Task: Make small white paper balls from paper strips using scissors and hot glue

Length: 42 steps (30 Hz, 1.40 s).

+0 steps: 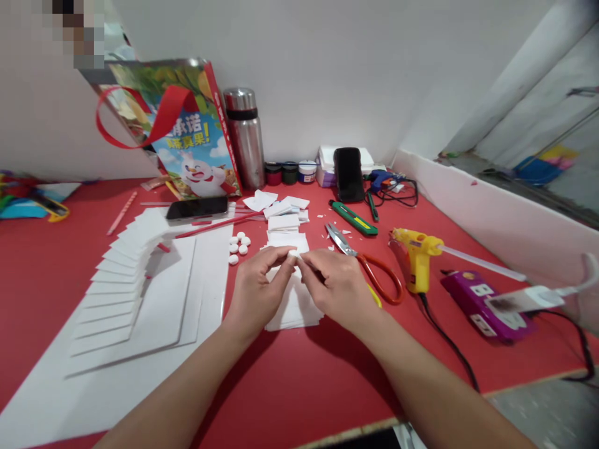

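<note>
My left hand (264, 280) and my right hand (334, 284) meet over the middle of the table. Between their pinched thumbs and forefingers is a small white piece (294, 254), mostly covered by the fingertips; I cannot tell its material. Beneath the hands lies a stack of white paper (294, 315). Several small white rounded pieces (241, 243) sit in a group just left of my left hand. Folded white paper pieces (283, 221) are piled beyond the fingertips. Orange-handled scissors (381, 277) rest beside my right hand, blades pointing away and open a little.
At left, fanned white steps (112, 293) stand on a white board (51, 399). A yellow glue gun (418, 252) and purple power strip (486, 305) are at right. Further back are a green cutter (353, 217), phone (349, 174), steel flask (248, 143), paint jars (290, 173) and gift bag (191, 137).
</note>
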Motion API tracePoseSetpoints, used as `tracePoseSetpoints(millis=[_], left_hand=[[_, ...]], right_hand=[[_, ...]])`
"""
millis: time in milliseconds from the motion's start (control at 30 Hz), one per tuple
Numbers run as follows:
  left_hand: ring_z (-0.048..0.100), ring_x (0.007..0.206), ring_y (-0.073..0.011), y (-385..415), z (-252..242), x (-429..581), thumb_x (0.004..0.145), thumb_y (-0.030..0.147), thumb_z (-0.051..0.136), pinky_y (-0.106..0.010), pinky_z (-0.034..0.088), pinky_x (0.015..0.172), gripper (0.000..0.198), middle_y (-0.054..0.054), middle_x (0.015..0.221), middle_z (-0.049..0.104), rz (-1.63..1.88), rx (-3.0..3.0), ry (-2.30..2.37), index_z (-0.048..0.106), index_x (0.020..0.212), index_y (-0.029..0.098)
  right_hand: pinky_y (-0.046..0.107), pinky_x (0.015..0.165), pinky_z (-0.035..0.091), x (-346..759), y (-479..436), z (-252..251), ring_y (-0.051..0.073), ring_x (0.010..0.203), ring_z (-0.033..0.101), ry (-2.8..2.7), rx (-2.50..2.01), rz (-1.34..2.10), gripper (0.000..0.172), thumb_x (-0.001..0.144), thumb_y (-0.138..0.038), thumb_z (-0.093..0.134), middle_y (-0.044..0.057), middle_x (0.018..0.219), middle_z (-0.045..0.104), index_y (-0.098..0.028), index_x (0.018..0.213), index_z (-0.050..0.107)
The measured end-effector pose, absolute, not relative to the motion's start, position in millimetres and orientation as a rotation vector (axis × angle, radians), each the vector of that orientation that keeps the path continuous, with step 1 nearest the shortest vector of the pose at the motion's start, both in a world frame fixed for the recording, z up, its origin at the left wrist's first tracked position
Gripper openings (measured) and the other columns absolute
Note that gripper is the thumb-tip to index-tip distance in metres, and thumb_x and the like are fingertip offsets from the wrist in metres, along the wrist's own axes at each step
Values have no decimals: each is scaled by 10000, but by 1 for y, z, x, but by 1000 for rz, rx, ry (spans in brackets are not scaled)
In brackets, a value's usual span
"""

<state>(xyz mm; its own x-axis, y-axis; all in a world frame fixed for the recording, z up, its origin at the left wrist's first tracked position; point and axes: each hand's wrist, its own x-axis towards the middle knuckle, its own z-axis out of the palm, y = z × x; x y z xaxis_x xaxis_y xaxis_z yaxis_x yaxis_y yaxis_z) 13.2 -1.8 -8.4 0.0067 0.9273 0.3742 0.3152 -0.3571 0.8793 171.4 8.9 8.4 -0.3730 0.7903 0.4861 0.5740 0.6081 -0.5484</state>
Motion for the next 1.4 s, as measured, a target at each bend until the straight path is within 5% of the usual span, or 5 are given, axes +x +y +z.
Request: tracePoseSetpoints(millis=[400,600,1000,1267,1400], left_hand=[[693,824,-194,3,-5,-5,815,239,752,-306,525,760,77,-41,881,780,1207,1632,1232,789,872,203],[704,907,-210,2,-4,-4,831,257,731,-324,535,841,152,-52,976,788,1218,1642,1237,790,962,210],[640,742,-157,-1,-11,15,889,220,630,-266,506,695,164,-20,786,731,1346,1452,1252,769,964,175],[679,772,-184,-8,-19,14,960,189,506,-313,531,756,336,-60,854,748,1292,1941,1359,685,1245,198],[698,726,-167,-4,-14,9,941,212,557,-281,552,722,281,-51,822,763,1257,1873,1297,734,1159,190]], right_hand=[[264,640,398,185,15,11,153,670,593,-2285,-933,429,177,936,-119,510,58,736,666,-138,859,668],[258,627,391,185,15,13,137,637,569,-2281,-964,452,199,944,-136,513,39,705,651,-153,788,636],[272,622,370,178,12,10,152,639,566,-2307,-1014,308,226,945,-142,463,58,707,642,-156,767,601],[278,643,378,176,12,5,169,665,594,-2270,-1155,316,224,930,-131,476,63,702,656,-162,746,600],[280,647,385,184,17,6,171,673,594,-2300,-1098,325,203,903,-105,489,68,719,663,-151,764,630]])
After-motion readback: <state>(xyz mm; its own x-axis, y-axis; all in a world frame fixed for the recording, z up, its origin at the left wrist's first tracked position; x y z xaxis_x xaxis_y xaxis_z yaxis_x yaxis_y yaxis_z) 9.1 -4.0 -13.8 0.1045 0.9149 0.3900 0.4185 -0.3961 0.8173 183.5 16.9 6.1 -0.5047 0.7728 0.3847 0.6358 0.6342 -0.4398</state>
